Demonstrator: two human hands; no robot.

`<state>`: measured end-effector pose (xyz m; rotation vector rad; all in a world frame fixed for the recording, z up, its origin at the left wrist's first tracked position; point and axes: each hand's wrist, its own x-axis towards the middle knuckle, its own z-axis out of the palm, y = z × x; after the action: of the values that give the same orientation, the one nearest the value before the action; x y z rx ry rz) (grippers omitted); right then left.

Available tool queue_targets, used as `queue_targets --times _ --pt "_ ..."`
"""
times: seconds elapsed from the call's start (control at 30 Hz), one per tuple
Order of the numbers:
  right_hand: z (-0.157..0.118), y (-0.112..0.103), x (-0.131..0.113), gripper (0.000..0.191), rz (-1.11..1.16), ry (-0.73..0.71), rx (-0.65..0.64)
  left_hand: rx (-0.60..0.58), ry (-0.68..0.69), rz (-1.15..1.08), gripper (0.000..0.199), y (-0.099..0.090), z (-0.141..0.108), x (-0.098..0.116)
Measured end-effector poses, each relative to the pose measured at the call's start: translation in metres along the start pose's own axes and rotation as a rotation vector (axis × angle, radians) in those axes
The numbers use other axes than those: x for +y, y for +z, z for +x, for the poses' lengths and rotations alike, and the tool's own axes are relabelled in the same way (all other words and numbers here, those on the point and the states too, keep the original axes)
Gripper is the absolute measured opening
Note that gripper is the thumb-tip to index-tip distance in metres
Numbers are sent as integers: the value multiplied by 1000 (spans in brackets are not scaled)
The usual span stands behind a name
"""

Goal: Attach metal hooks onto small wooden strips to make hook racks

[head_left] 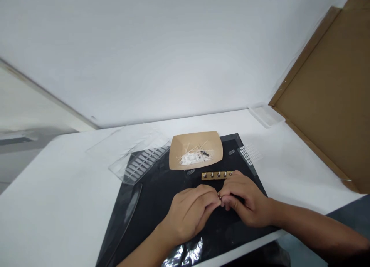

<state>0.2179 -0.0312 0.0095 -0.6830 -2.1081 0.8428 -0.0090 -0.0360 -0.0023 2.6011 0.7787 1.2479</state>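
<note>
Over the black mat (156, 205), my left hand (192, 211) and my right hand (245, 199) meet at their fingertips. Both are closed in a pinch around a tiny item (219, 198), mostly hidden by the fingers, with a small shiny bit showing between them. Just beyond my right hand lies a narrow tan strip (208, 176) bearing several small metal pieces in a row; its right end is covered by the hand. Farther back stands a brown paper tray (177, 147) with white scraps, thin sticks and a dark piece inside.
Clear plastic boxes with rows of pale tabs (141, 165) lie at the mat's left. A sheet of white dots (250, 153) rests at its right edge. A translucent tray (267, 116) sits at the back right, beside a large cardboard box (326, 97).
</note>
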Motion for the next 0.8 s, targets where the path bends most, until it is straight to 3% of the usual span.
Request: queue_targets --times 0.3,0.8 --pt "-1 3 -3 33 286 187 -30 37 178 119 7 -3 -5 -2" --pt "-4 -1 -4 40 458 380 -40 77 123 32 6 -2 -3 -3"
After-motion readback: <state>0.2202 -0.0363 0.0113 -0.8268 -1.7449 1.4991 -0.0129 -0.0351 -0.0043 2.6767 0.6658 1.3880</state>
